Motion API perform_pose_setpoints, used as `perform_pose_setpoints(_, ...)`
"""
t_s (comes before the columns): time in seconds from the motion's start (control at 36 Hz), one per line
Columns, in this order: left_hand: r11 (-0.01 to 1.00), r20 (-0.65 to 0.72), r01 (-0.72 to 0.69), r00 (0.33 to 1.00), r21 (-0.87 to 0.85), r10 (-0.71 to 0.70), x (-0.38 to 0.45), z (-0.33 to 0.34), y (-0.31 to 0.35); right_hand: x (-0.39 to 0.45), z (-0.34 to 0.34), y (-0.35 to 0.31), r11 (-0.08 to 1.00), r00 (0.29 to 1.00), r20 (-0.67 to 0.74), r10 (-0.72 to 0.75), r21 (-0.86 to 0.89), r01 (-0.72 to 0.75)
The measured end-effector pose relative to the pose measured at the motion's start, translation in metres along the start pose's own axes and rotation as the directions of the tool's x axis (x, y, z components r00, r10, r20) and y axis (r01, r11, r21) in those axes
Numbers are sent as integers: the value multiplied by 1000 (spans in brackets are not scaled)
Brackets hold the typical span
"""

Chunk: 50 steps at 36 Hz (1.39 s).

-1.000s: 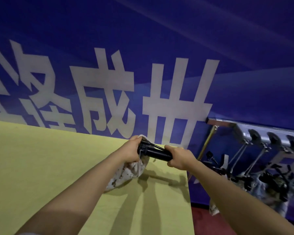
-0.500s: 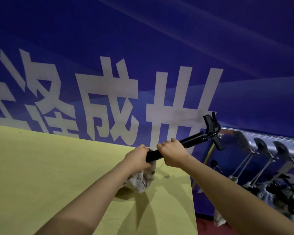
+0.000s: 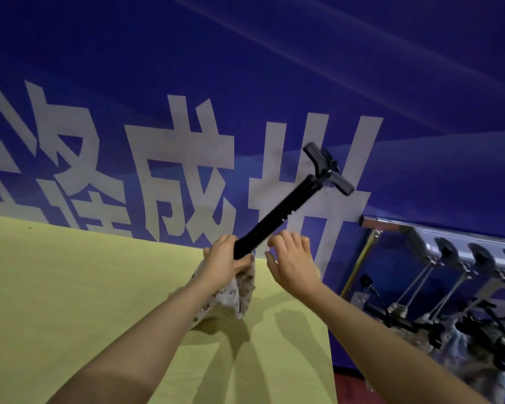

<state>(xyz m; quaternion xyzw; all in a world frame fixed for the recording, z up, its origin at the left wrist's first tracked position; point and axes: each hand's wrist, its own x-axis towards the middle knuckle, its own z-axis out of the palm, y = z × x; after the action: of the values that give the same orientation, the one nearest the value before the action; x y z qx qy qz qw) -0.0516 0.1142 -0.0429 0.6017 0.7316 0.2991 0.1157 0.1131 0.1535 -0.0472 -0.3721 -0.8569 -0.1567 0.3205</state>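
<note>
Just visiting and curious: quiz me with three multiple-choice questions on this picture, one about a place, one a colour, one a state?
1. Where is the patterned cloth? A in the left hand; B in the right hand; C on a chair.
2. What colour is the table? A red; B yellow-green; C white.
3. The right hand is: A a fist; B open, gripping nothing; C gripping the black stick.
Answers: 1 A, it hangs from the left hand's grip; 2 B, its top is yellow-green; 3 B, fingers spread beside the stick.
</note>
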Motion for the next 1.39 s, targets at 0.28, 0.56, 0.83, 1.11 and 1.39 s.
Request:
perform_pose_setpoints(0.28,930,-97,31,993,-367,-71,-13,-15,5,2,13,-26,836,819,505,272,298,-461)
perform_pose_setpoints(0.56,896,-118,41,988,-442,-104,-18,-24,-5,19,27,-39,836,818,500,286,288,-468)
perform_pose_setpoints(0.83,860,-118,93,978,-502,-174,-20,-25,-1,34,15,-31,362,693,630,352,591,-721)
perform_pose_setpoints(1.11,825,-139,50,978,-562,-154,-15,-17,13,22,16,-8,789,781,586,215,367,-492)
perform_pose_setpoints(1.39,773,-196,64,951,-631,-238,-12,-10,7,12,29,5,784,625,652,429,74,-616)
